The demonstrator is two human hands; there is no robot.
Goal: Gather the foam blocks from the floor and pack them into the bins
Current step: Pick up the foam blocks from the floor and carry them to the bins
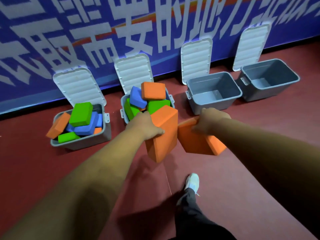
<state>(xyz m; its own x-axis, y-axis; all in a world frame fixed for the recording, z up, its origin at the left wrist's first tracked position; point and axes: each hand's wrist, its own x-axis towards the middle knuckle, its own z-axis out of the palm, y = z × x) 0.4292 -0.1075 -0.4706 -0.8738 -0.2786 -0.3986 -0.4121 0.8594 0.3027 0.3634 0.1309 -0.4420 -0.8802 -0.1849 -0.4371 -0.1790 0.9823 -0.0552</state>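
**Hands.** The left hand (147,125) is clamped on the left orange foam block (164,144), with the fingers curled over its top edge and the thumb on the near face. The right hand (213,120) is clamped on the upper edge of the right orange foam block (195,141). Both blocks are held clear of the floor (251,170), just beside each other. One block is carried per hand, presumably so that two are delivered in a single trip.

**Bins.** Four grey bins are set in a row along the banner wall (34,49), from 9 o'clock to 2 o'clock.
- The first bin (86,144), at 9 o'clock, is filled with green, blue and orange blocks.
- The second bin (124,108), at 12 o'clock, is heaped above its rim. The left block is held in front of it.
- The third bin (216,104), at 1 o'clock, is seen to hold nothing.
- The fourth bin (270,92), at 2 o'clock, is likewise seen to hold nothing.

**Lids.** The white lids (79,87) are propped upright against the wall, so the openings are kept free for loading.

**Next step (judgement).** The third bin is judged the suitable destination, as little room is left in the second. A block added to the heap could slide off.
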